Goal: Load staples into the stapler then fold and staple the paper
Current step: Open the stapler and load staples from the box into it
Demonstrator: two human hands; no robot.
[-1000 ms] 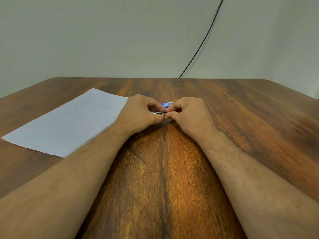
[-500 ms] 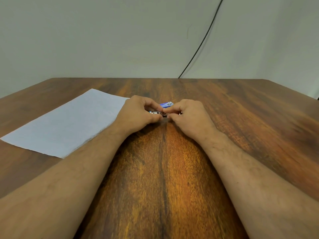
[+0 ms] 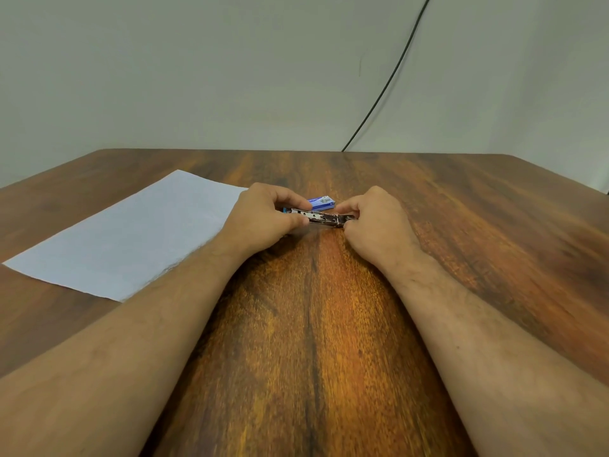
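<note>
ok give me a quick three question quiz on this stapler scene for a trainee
1. True or false: the sheet of paper is already folded.
2. Multiple choice: what lies just behind the stapler? A) a pair of scissors B) a small blue staple box C) a pen
3. Fill in: the left hand grips one end of the stapler and the right hand pinches the ____ end.

Key:
1. False; it lies flat and unfolded on the wooden table, left of the hands.
2. B
3. other (right-hand) end, where the metal part sticks out.
</note>
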